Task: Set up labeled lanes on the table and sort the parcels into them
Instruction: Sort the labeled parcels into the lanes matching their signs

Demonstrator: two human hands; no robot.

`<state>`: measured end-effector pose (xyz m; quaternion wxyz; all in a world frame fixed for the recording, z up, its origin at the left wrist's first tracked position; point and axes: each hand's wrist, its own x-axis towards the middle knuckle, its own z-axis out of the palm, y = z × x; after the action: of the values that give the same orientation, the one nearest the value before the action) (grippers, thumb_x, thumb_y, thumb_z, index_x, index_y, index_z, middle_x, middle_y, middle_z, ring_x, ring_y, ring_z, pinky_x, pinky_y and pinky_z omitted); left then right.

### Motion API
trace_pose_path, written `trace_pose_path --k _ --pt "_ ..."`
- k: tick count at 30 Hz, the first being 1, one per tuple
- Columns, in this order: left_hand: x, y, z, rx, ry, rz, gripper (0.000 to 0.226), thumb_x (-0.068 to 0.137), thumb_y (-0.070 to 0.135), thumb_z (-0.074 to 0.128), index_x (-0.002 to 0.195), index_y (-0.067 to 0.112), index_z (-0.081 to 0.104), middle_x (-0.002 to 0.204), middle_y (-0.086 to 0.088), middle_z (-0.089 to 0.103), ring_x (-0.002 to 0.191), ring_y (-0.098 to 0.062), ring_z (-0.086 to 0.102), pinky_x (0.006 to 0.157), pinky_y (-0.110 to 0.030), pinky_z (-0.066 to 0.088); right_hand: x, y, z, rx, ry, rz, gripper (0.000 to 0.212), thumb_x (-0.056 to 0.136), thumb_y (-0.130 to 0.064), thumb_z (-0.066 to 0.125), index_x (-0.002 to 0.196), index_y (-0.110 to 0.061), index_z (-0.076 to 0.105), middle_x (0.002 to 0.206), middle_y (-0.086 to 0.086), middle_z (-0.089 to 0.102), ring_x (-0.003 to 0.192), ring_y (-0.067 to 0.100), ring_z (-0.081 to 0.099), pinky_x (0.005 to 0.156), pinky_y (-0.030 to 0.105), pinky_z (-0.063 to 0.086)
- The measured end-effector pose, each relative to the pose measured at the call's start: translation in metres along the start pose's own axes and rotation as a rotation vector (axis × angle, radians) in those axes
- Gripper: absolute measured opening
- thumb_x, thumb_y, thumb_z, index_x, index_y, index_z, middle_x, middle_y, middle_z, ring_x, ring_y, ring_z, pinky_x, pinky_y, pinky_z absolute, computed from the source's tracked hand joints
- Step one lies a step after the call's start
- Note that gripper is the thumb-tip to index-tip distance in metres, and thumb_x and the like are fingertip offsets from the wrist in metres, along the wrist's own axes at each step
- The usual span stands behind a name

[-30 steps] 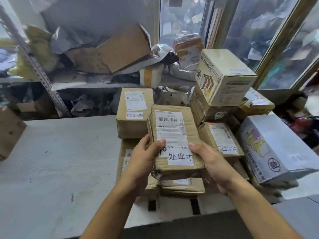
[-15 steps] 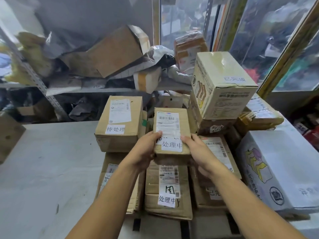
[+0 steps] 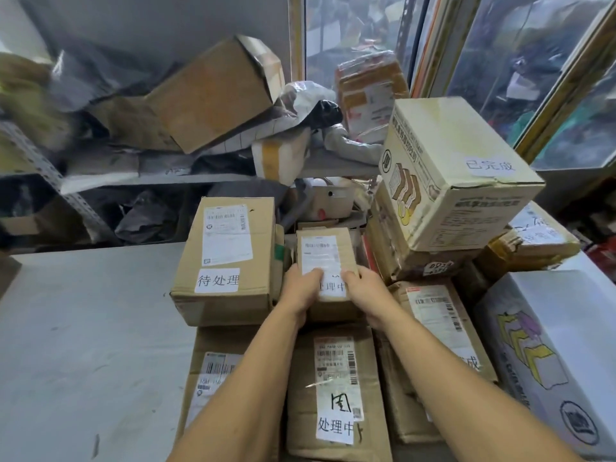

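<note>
Both hands' grip still clasps small parcel (image 3: 328, 261), now pushed farther back between stacks.

Pretty much everything here is plain brown cardboard, like the small parcel (image 3: 328, 261) with its white shipping label and black barcode, sitting on a dull grey bench (image 3: 83, 328). The big upper box (image 3: 456, 168) is pale yellow with brown bread-slice drawings, and the right-hand box (image 3: 550, 355) is white with purple and yellow shapes.
</note>
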<state>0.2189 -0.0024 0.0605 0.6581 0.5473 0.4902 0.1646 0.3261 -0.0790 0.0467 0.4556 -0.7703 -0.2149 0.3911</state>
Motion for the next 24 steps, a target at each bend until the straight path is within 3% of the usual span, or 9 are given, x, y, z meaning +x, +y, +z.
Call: trace_pose_path --k 5,10,12,15,18,21,24 --pt "0.003 -0.012 0.003 0.141 0.065 0.007 0.045 0.088 0.014 0.057 0.133 0.015 0.056 0.124 -0.004 0.067 0.111 -0.022 0.064 0.099 -0.043 0.051 0.003 0.006 0.003 -0.206 -0.001 -0.043 0.032 0.098 -0.023 0.046 0.125 -0.018 0.063 0.112 -0.001 0.066 0.101 0.02 0.059 0.085 0.029 0.044" --pt "-0.001 -0.013 0.008 0.159 0.124 0.042 0.049 0.095 0.02 0.058 0.141 0.015 0.042 0.134 -0.005 0.061 0.118 -0.023 0.06 0.105 -0.043 0.047 0.005 0.002 -0.001 -0.269 0.008 0.015 0.035 0.097 -0.03 0.049 0.127 -0.014 0.058 0.121 0.005 0.066 0.103 0.021 0.059 0.088 0.031 0.047" --pt "-0.004 -0.012 0.011 0.213 0.17 0.06 0.058 0.097 0.024 0.056 0.15 0.015 0.032 0.143 -0.006 0.054 0.125 -0.026 0.055 0.107 -0.038 0.042 -0.002 0.0 -0.002 -0.323 0.057 -0.029 0.036 0.098 -0.031 0.05 0.13 -0.016 0.052 0.124 0.004 0.064 0.099 0.019 0.056 0.083 0.027 0.042" --pt "-0.015 -0.009 0.013 0.288 0.226 0.139 0.067 0.1 0.024 0.051 0.157 0.016 0.018 0.155 -0.006 0.04 0.139 -0.025 0.041 0.111 -0.037 0.034 -0.019 -0.004 -0.005 -0.338 0.151 -0.184 0.044 0.098 -0.026 0.052 0.14 -0.018 0.045 0.133 0.003 0.06 0.115 0.021 0.056 0.089 0.023 0.039" --pt "-0.033 -0.002 0.014 0.394 0.27 0.329 0.057 0.098 0.018 0.049 0.152 0.013 0.031 0.152 -0.007 0.042 0.14 -0.023 0.038 0.117 -0.041 0.031 -0.043 -0.011 -0.011 -0.302 0.215 -0.346 0.049 0.098 -0.021 0.054 0.146 -0.015 0.044 0.142 0.002 0.055 0.127 0.018 0.05 0.095 0.015 0.03" --pt "-0.058 0.006 0.016 0.401 0.287 0.467 0.046 0.098 0.019 0.049 0.144 0.015 0.044 0.139 -0.004 0.054 0.128 -0.019 0.049 0.109 -0.042 0.041 -0.067 -0.016 -0.019 -0.253 0.212 -0.448 0.049 0.099 -0.023 0.053 0.146 -0.016 0.046 0.142 0.001 0.055 0.126 0.014 0.053 0.107 0.027 0.04" --pt "-0.088 0.014 0.015 0.368 0.319 0.541 0.04 0.099 0.023 0.052 0.139 0.017 0.05 0.129 0.0 0.061 0.113 -0.01 0.058 0.1 -0.032 0.047 -0.094 -0.021 -0.024 -0.171 0.225 -0.546 0.042 0.098 -0.024 0.055 0.14 -0.017 0.052 0.133 0.0 0.06 0.113 0.008 0.057 0.101 0.036 0.048"
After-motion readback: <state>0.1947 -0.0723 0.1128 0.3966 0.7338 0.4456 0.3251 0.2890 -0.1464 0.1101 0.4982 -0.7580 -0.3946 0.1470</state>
